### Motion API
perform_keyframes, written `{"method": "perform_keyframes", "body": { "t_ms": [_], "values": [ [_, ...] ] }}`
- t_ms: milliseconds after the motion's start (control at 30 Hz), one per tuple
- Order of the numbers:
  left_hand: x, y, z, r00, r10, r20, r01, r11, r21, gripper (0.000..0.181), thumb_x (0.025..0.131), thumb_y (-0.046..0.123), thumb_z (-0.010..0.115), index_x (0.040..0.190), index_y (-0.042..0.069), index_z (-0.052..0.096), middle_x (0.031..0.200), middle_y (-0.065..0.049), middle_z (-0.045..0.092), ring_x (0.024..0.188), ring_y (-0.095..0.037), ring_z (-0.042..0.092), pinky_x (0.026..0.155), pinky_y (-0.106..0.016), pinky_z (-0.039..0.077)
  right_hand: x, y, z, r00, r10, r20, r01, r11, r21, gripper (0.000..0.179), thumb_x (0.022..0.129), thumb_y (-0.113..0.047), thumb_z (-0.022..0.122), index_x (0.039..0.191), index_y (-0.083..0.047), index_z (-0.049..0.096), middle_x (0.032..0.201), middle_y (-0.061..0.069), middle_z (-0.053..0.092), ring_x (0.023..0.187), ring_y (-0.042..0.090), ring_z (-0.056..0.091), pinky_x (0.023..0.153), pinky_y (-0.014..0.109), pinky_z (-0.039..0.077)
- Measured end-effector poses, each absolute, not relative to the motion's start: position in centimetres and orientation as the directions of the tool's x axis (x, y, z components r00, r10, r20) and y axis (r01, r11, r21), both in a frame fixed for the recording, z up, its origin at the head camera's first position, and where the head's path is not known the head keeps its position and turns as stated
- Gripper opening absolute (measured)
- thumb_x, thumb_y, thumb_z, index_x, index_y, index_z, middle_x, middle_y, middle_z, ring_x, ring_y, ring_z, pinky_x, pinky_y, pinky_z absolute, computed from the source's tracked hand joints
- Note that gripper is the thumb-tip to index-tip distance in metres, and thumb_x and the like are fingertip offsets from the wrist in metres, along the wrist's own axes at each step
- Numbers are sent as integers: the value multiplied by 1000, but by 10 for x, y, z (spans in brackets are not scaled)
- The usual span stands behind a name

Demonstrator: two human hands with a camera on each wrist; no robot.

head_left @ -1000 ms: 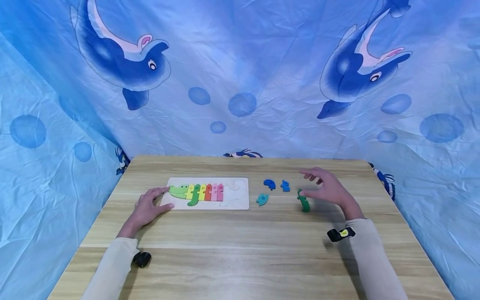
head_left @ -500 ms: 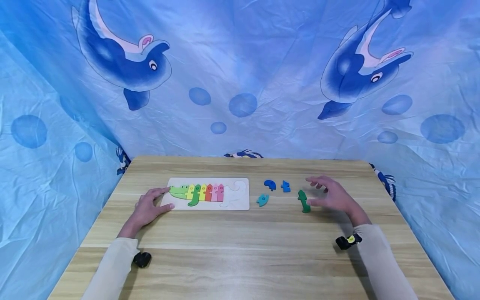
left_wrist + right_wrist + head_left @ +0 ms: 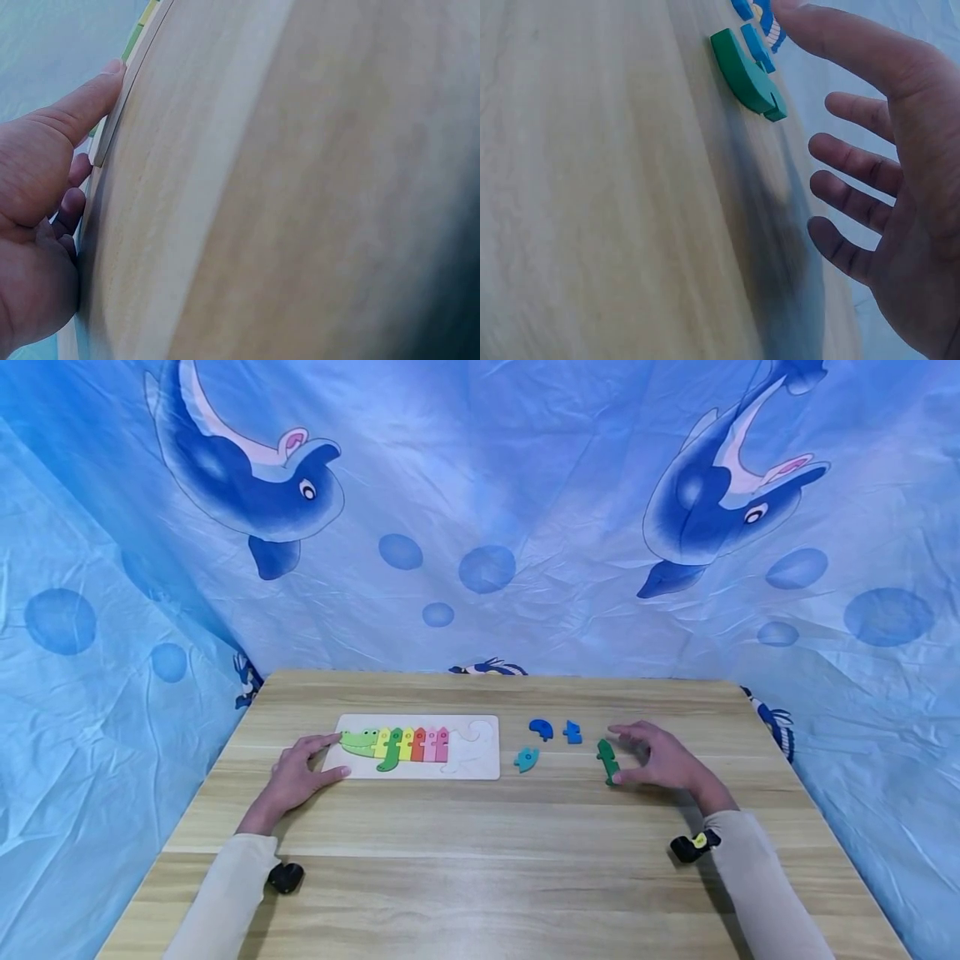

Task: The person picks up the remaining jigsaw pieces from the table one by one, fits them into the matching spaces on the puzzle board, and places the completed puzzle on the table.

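Puzzle board: flat on the table, just below the frame's middle and left of centre, its right end showing bare outlines.
Crocodile pieces: in a row on the board, green head at left, pink at right.
Left hand: at the board's left end, touching it; grip spread wide, thumb at the lower edge, forefinger above.
Right hand: right of centre; grip wide, thumb and fingers well parted, holding nothing; I cannot tell whether the thumb touches the loose green piece.
Loose green piece: on the table, just left of the right hand.
Blue pieces: dark curved one, small one and teal one, between board and green piece.
Backdrop: blue dolphin cloth across the upper frame.
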State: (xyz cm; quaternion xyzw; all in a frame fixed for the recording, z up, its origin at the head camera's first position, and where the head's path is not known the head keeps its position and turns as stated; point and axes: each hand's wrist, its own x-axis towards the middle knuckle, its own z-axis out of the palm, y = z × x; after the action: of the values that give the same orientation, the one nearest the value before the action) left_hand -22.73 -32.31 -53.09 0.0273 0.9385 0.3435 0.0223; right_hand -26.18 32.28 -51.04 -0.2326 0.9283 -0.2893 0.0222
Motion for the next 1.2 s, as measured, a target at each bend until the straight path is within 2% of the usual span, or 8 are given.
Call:
{"method": "perform_keyframes", "body": {
  "t_ms": [167,400,667,1033,1200],
  "values": [
    [-227,-322,-531,-998,62,-23,33,762,646,79,89,48,77,153,11,48,158,-29,33,136,-55,29,100,-67,22,-265,325,-514,-885,-463,41,-405,725,-556,90,73,-53,89,147,-13,56,129,9,62,121,32,56,103,60,41],
    [-227,-322,-532,-998,60,-27,29,764,645,80,89,48,77,153,12,48,157,-29,33,135,-55,31,99,-66,23,-266,324,-515,-864,-504,13,-426,718,-551,95,71,-55,90,149,-14,53,123,6,58,114,26,53,95,51,43],
    [-227,-322,-531,-998,58,-30,25,764,645,81,89,49,77,154,11,47,158,-29,33,134,-54,31,99,-66,23,-266,322,-516,-867,-497,-18,-410,734,-542,95,71,-53,90,150,-15,53,125,7,51,114,26,45,91,46,39],
    [-226,-320,-528,-998,56,-30,23,759,651,79,89,47,78,153,11,47,158,-29,33,135,-53,31,100,-65,23,-269,321,-517,-870,-491,-51,-390,746,-540,93,71,-53,91,149,-17,55,125,9,49,116,30,42,95,53,39],
    [-226,-319,-527,-998,56,-32,22,759,650,79,90,47,77,153,11,48,158,-29,33,136,-53,31,100,-65,23,-269,321,-518,-878,-477,-45,-382,752,-537,92,72,-55,89,147,-15,55,124,7,50,116,28,43,95,52,39]
  ]
}}
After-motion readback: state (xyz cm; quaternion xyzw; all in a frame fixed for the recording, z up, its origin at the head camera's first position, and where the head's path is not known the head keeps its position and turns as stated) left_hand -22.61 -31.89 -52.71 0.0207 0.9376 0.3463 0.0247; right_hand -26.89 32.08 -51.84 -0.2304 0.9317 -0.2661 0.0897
